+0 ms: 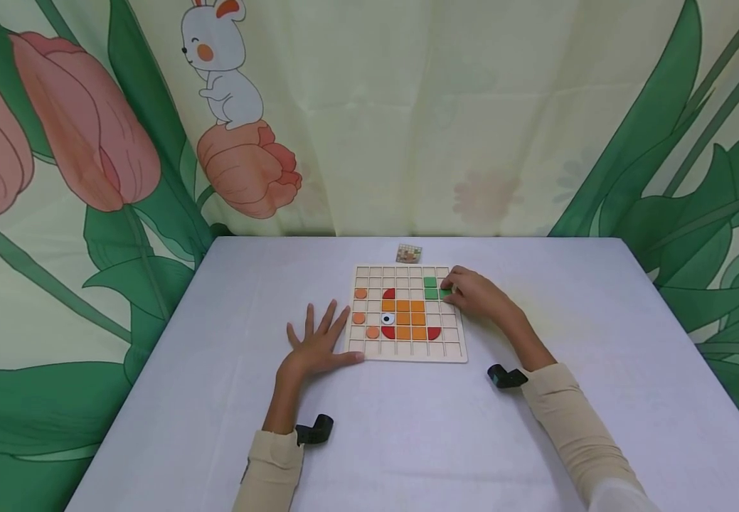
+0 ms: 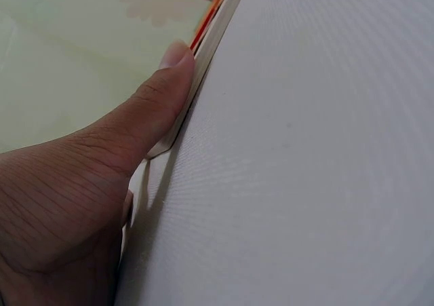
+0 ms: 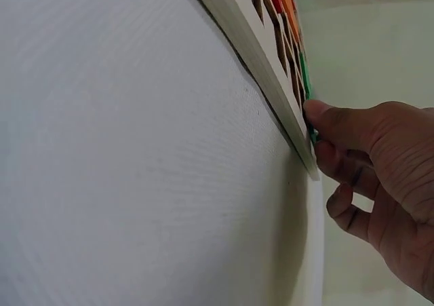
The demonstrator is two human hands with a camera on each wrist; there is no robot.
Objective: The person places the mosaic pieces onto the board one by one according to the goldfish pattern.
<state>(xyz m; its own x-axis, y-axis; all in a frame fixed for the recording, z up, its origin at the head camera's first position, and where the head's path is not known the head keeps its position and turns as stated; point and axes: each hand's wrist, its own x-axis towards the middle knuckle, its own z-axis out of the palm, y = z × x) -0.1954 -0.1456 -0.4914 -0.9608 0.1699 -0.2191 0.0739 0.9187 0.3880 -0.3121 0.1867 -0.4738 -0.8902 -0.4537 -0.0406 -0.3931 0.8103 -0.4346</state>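
A square wooden grid board (image 1: 407,350) lies on the table. Several orange square tiles (image 1: 402,306) fill its middle, edged by three red rounded pieces (image 1: 434,333) and a white eye tile (image 1: 387,319). Three orange discs (image 1: 373,332) sit in cells at the left. Fingers spread, my left hand (image 1: 318,350) rests at the board's left side, its thumb touching the near left corner. At the right edge my right hand (image 1: 476,293) pinches a green tile (image 1: 445,293) over a cell, beside two green square tiles (image 1: 430,282); its fingertips partly hide the piece.
A small patterned picture card (image 1: 409,253) lies just beyond the board's far edge. The white table (image 1: 215,427) ends at a curtain (image 1: 407,142) printed with tulips and a rabbit. Each wrist carries a small black camera (image 1: 315,430).
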